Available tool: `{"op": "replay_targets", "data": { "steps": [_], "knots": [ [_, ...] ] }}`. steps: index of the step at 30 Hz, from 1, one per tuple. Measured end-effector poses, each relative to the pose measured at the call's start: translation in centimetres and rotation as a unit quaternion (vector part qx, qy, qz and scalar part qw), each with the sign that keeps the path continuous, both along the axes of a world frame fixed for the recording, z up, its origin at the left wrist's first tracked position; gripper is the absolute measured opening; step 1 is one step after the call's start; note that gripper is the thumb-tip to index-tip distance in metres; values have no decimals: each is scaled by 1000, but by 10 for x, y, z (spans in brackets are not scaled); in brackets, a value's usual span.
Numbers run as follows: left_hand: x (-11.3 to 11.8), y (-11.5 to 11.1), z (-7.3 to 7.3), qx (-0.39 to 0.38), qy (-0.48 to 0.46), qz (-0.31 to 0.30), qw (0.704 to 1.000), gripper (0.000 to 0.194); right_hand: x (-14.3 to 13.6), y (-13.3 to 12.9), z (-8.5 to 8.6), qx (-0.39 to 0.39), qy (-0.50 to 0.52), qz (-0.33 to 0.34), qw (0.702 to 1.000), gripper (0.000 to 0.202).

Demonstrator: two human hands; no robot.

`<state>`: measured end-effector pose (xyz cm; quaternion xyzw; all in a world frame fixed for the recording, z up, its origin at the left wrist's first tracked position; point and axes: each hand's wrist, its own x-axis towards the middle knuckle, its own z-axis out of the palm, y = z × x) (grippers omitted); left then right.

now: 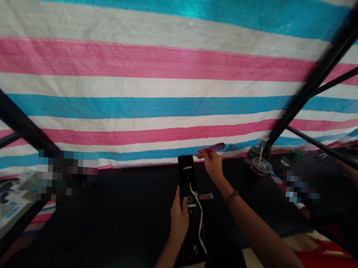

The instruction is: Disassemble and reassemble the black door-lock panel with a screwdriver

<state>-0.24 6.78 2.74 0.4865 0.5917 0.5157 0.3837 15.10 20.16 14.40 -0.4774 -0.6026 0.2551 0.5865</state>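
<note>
In the head view, the one camera I have, the long black device panel point(185, 173) stands in front of the person, its far end pointing toward the striped tarpaulin point(145, 87) and its near end running down toward the body. I can't tell whether it rests on the black tabletop point(116, 215) or is lifted off it. I see the left hand point(180, 217) on the panel's left edge, thumb on the upper face and the other fingers along the side, closed around it in a light hold. The right hand point(215, 166) is beyond it at the far end, its fingers curled nearly shut on a screwdriver point(217, 147); the purplish handle sticks out to the right, and the tip side points at the panel's top corner, though I can't make out contact. A white cable point(200, 216) leaves the panel's middle and trails down its face. Just right of the panel lies a second translucent handle point(206, 196), pinkish. A beaded bracelet point(232, 196) circles the right wrist. Farther right I have a plastic cup point(262, 167) with a straw, just beside an upright clear bottle point(254, 152); another bottle point(293, 155) lies past the black metal post point(306, 87). At the right edge a blurred co-worker's hand point(354, 171) shows.
</note>
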Motion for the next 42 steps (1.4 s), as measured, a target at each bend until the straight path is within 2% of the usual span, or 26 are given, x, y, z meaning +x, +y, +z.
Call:
{"op": "replay_targets", "data": {
  "steps": [7,19,26,31,33,36,40,42],
  "knots": [
    [0,-1,2,-1,-3,-5,1000,58,-1,-2,0,8,4,11,1000,46],
    [0,0,-6,2,30,-11,999,58,-1,5,-2,26,-46,1,999,42],
    [1,-1,-5,-3,13,-8,1000,57,0,5,1,19,-23,2,1000,42],
    [-2,0,-3,4,5,2,1000,53,-2,-5,12,9,61,14,998,43],
    [-7,2,10,29,3,37,999,47,-3,-18,22,16,132,28,991,40],
    [-20,9,49,73,-35,86,993,44,-5,-45,37,21,253,63,965,32],
    [-36,16,113,90,-164,1,982,42,-7,-85,51,4,336,89,938,28],
    [-40,16,133,94,-205,-33,974,38,-7,-100,56,-5,356,90,930,28]
  ]
}}
